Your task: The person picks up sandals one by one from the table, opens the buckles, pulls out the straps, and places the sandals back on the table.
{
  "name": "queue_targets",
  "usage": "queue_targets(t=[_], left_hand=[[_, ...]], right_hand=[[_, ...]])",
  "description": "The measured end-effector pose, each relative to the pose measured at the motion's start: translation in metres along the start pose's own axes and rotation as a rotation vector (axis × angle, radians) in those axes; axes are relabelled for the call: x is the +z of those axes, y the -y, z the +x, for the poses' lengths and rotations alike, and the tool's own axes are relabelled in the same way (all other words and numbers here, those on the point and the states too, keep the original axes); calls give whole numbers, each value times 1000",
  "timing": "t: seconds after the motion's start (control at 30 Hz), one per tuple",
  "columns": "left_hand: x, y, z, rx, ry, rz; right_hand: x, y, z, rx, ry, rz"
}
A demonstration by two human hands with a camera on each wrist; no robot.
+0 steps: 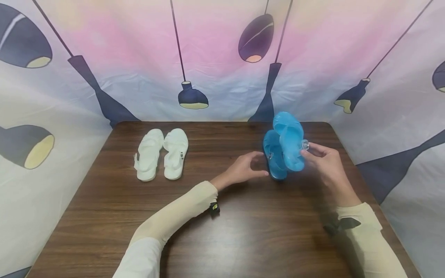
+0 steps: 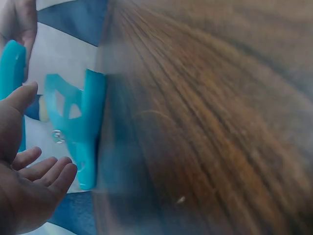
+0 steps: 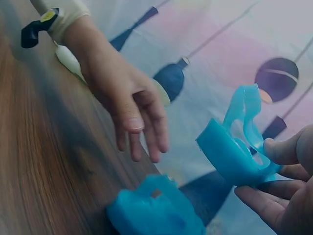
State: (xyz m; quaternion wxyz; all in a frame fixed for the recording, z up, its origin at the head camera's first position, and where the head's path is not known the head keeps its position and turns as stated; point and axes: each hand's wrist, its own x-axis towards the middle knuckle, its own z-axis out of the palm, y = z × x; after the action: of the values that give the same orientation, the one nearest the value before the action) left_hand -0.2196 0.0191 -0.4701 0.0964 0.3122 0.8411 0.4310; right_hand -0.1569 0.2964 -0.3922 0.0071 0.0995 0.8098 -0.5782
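Note:
My right hand [image 1: 325, 164] pinches a blue sandal [image 1: 291, 141] by its side near the clear buckle and holds it up off the table. Its mate, a second blue sandal [image 1: 276, 162], rests on the table, partly covered by the raised one in the head view. Just left of that resting sandal is my left hand [image 1: 243, 168], thumb and fingers spread apart, holding nothing. In the left wrist view, the fingers [image 2: 46, 171] overlap the edge of the standing sandal [image 2: 88, 132]. The right wrist view shows thumb and fingers on the raised sandal [image 3: 234, 147].
A pair of white sandals, one on the left [image 1: 147, 158] and one on the right [image 1: 176, 154], sits at the table's left back. The brown wooden table [image 1: 208, 239] ends at a fabric backdrop [image 1: 215, 46] printed with hanging lamps, which also covers both sides.

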Motion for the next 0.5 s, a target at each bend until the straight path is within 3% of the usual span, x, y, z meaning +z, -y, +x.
queue_targets(t=[0.23, 0.5], left_hand=[[14, 11, 14, -29, 20, 7], [25, 15, 23, -29, 54, -33]], right_hand=[[-19, -15, 9, 27, -19, 80], [-38, -38, 21, 21, -15, 282]])
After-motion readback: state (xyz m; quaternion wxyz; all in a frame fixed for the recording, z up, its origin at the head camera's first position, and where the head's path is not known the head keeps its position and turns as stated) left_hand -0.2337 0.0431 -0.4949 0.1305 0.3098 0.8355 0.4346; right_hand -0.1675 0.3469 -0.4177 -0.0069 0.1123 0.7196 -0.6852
